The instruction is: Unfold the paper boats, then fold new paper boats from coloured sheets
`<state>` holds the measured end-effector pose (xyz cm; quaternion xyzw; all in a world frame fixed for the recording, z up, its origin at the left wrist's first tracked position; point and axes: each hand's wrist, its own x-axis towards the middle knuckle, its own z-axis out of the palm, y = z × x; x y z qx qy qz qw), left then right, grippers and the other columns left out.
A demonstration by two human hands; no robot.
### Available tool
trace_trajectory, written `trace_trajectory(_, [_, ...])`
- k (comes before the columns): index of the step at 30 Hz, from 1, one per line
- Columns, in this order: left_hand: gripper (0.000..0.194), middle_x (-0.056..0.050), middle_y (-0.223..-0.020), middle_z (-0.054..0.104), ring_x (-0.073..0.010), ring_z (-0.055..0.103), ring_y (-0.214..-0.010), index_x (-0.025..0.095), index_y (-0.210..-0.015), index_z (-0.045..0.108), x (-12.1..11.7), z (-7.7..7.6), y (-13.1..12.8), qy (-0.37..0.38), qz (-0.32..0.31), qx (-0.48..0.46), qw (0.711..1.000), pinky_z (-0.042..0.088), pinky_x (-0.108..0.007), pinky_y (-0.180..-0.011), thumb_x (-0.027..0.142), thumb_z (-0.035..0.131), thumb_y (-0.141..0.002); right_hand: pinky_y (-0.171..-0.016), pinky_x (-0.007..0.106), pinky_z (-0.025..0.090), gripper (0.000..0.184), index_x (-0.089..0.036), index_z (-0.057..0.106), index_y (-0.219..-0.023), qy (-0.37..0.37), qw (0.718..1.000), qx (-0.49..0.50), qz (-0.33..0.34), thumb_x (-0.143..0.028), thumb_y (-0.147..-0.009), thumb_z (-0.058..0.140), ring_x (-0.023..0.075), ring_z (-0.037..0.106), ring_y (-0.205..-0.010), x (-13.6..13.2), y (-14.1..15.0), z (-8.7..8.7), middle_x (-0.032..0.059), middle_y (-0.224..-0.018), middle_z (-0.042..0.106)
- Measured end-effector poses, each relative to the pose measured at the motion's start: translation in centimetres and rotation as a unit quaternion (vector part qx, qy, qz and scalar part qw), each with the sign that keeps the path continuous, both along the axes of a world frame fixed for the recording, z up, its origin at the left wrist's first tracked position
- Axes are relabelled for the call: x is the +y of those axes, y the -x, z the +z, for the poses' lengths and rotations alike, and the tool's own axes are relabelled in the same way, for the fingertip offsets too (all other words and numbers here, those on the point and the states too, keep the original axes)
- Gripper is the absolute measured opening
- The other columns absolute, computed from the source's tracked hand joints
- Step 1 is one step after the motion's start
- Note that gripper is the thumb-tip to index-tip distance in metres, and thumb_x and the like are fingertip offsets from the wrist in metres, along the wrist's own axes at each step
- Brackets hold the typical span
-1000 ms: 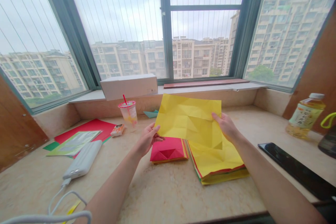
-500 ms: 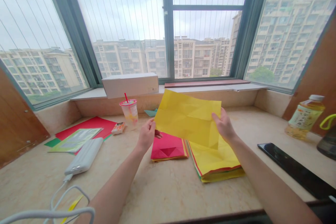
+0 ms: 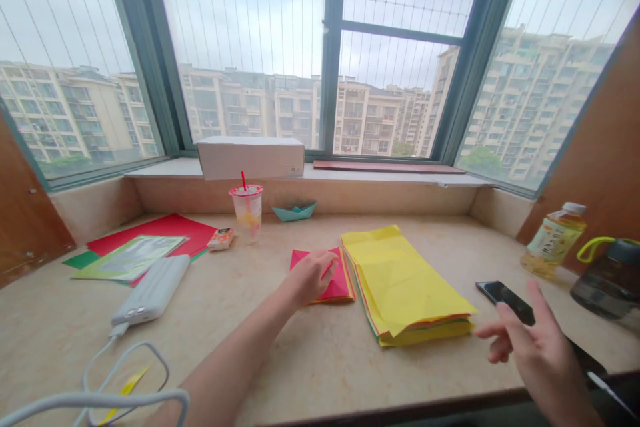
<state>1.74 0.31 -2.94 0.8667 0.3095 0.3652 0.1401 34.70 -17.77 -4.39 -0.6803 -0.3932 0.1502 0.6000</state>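
The yellow paper stack (image 3: 405,280) is the largest of the 2 piles, flat on the stone counter (image 3: 300,367) with its near end slightly puffed up. It should be light overall but floppy, its creased sheets apt to slide over each other; it would be best taken with 2 hands by opposite long edges, thumbs on top. The smaller red-topped pile (image 3: 343,283) lies just beside it on the left. Folded layers should make it somewhat stiffer and springier, easy to crease or skew, so the surest hold is a flat pinch across its near edge, top and bottom together.

The right hand (image 3: 537,340) is raised off the near right corner of the yellow stack, in front of the phone (image 3: 510,301), fingers spread wide and holding nothing. The left hand (image 3: 313,273) lies over the red-topped pile with fingers curled; its underside is hidden, so I cannot tell whether it pinches a layer or merely rests there.

Half a second ago, both hands held 1 yellow sheet up over the piles. Now neither does, and the yellow stack and the teal paper boat (image 3: 294,213) behind are uncovered.
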Motion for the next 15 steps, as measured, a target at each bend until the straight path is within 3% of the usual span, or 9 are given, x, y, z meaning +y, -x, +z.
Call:
trace_trajectory(2, [0.025, -0.011, -0.099, 0.071, -0.0267, 0.065, -0.096, 0.021, -0.099, 0.071, -0.8, -0.2, -0.9, -0.014, -0.033, 0.069, 0.997, 0.050, -0.037, -0.085, 0.028, 0.048, -0.093, -0.056, 0.043, 0.057, 0.060, -0.028, 0.046, -0.140, -0.008, 0.995, -0.094, -0.019, -0.055, -0.087, 0.052, 0.0271, 0.066, -0.052, -1.2, -0.8, 0.3, 0.0046, -0.062, 0.071])
trace_trajectory(4, [0.024, -0.011, -0.106, 0.070, -0.0270, 0.063, -0.103, 0.021, -0.106, 0.069, -1.4, -0.3, -1.5, -0.026, -0.053, 0.111, 0.992, 0.050, -0.039, -0.090, 0.027, 0.050, -0.092, -0.082, 0.046, 0.056, 0.036, -0.028, 0.066, -0.112, -0.006, 0.977, -0.211, -0.005, -0.051, -0.089, 0.051, 0.0294, 0.072, -0.082, -0.6, -1.1, 0.9, 0.0067, -0.080, 0.076])
trace_trajectory(6, [0.029, -0.011, -0.115, 0.068, -0.0269, 0.061, -0.110, 0.021, -0.116, 0.066, -1.7, -0.4, -1.8, -0.035, -0.062, 0.134, 0.988, 0.048, -0.041, -0.095, 0.028, 0.052, -0.092, -0.097, 0.048, 0.049, 0.032, -0.026, 0.069, -0.104, 0.005, 0.948, -0.312, 0.067, -0.046, -0.091, 0.048, 0.0297, 0.068, -0.103, 1.5, -0.8, 1.5, 0.0077, -0.102, 0.076])
trace_trajectory(9, [0.040, -0.012, -0.130, 0.062, -0.0275, 0.056, -0.122, 0.021, -0.129, 0.058, -1.8, -0.6, -1.7, -0.035, -0.067, 0.157, 0.985, 0.045, -0.044, -0.102, 0.036, 0.052, -0.093, -0.110, 0.047, 0.038, 0.038, -0.020, 0.070, -0.112, 0.011, 0.889, -0.422, 0.176, -0.043, -0.094, 0.045, 0.0290, 0.056, -0.125, 5.6, 1.0, 1.6, 0.0114, -0.124, 0.068])
trace_trajectory(12, [0.046, -0.013, -0.136, 0.058, -0.0287, 0.052, -0.127, 0.020, -0.135, 0.054, -1.7, -1.0, -1.4, -0.035, -0.064, 0.173, 0.982, 0.043, -0.045, -0.106, 0.040, 0.050, -0.094, -0.112, 0.050, 0.034, 0.057, -0.017, 0.054, -0.138, 0.113, 0.842, -0.458, 0.262, -0.051, -0.093, 0.046, 0.0319, 0.042, -0.137, 8.6, 3.4, 0.5, 0.0161, -0.147, 0.047])
trace_trajectory(15, [0.046, -0.013, -0.134, 0.059, -0.0290, 0.055, -0.124, 0.022, -0.137, 0.052, -1.8, -1.3, -1.4, -0.052, -0.076, 0.199, 0.976, 0.044, -0.046, -0.105, 0.039, 0.049, -0.094, -0.114, 0.050, 0.030, 0.062, -0.015, 0.048, -0.143, 0.181, 0.808, -0.469, 0.306, -0.052, -0.093, 0.046, 0.0338, 0.036, -0.140, 9.6, 4.9, -1.0, 0.0181, -0.151, 0.040])
